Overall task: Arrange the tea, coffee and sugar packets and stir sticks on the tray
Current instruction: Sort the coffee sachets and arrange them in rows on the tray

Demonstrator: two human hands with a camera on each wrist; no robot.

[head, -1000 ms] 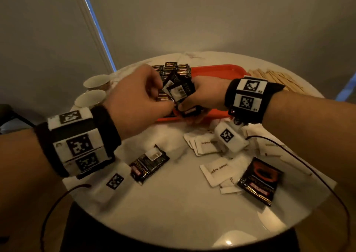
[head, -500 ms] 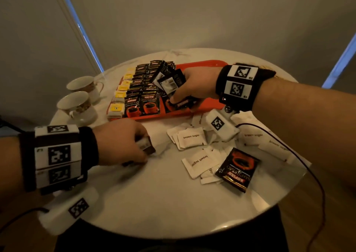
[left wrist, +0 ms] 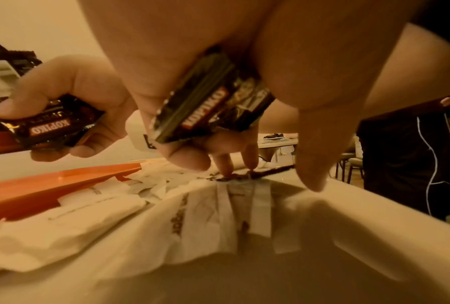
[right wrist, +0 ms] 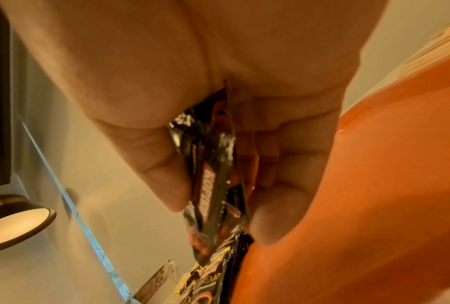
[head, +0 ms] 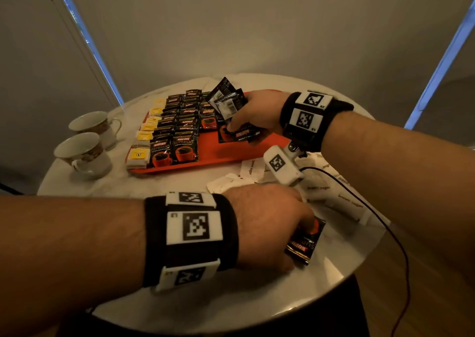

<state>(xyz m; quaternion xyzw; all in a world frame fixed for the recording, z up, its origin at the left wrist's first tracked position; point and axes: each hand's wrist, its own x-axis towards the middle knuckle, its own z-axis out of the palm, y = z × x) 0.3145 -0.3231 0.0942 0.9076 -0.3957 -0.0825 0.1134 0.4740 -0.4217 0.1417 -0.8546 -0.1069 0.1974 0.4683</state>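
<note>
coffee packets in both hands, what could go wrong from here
1. The right hand holds a fanned bunch of coffee packets over the tray; one could slip out and disturb the neat rows.
2. The left hand already grips a packet while its fingers reach for the one on the table; the held one might drop.
3. The loose brown sugar packets nearby could get swept.

The left hand (head: 267,223) reached forward, palm down, its thumb (left wrist: 166,115) and palm clamping a coffee packet (left wrist: 205,98) while two fingertips (left wrist: 225,168) pressed down beyond it. The right hand (head: 254,112) hovered higher, thumb (right wrist: 151,156) and curled fingers (right wrist: 278,197) pinching a fan of packets (head: 227,100) between them. Both wrists wore black bands.
</note>
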